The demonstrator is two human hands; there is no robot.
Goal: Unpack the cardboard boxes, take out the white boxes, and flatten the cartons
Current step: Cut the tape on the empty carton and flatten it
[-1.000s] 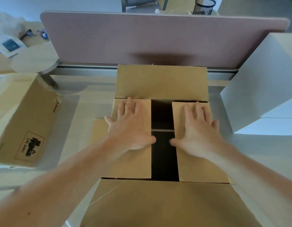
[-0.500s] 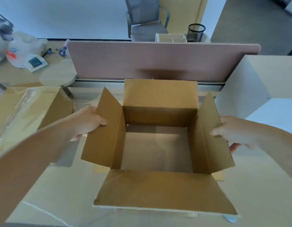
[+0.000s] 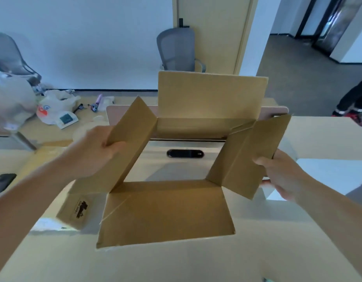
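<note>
Left hand [image 3: 98, 151] and right hand [image 3: 281, 176] each clamp one side wall of the carton [image 3: 196, 127]: your left thumb lies on the inner face with the fingers wrapped behind. Your right hand pinches the opposite wall the same way, thumb inside and fingers hidden at the back. You hold it by the two short sides because that leaves the long walls free to swing, which is what a sleeve needs in order to fold.

You have the carton up in front of you, above the worktop [image 3: 176, 261], with the far flap [image 3: 210, 94] standing up and the near flap [image 3: 165, 212] hanging toward you. Both ends are open. You look straight through it to the dark cable slot [image 3: 185, 153], so nothing is left inside. The right wall already shows a diagonal crease, which suggests the sleeve is ready to skew.

A white box [image 3: 322, 137] stands on the worktop just behind your right hand, so unpacking looks done for this carton and flattening is the step in hand. Pushing one hand forward and drawing the other back should collapse it. Mind that white box as your right elbow travels.
</note>
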